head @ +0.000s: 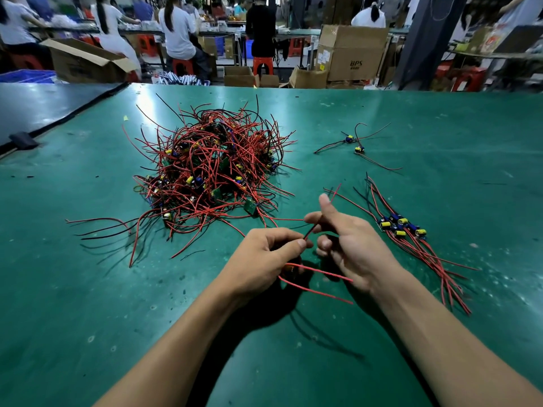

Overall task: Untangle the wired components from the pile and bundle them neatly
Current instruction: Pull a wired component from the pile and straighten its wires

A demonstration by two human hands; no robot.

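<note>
**One unit nearly out of the tangle, watch those trailing leads**

Our main worry is that the wired component point(320, 272) we're holding may not be fully clear of the pile point(211, 168). A red lead runs along the counter point(88, 289) from the heap toward our hands, and we can't tell if it's ours or a neighbour's. If we yank, we'd probably drag a clump along or stress a solder joint on the little board. The two long red leads sticking out below our grip are another risk. Swing carelessly to the right and they could snag the sorted bundle point(402, 227) and knot up again.

The left hand point(264, 254) is curled round the component's body and mostly hides it, with the thumb pressed on a dark lead. The right hand point(352, 248) has its fingers point(311, 219) clamped on that same lead a bit further along, thumb sticking up. That leaves a short stretch of wire running between the two hands. Both hands are at the near edge of the pile, and the bundle lies just beside the right hand. Two loose pieces point(354, 143) sit well apart, further back.
</note>
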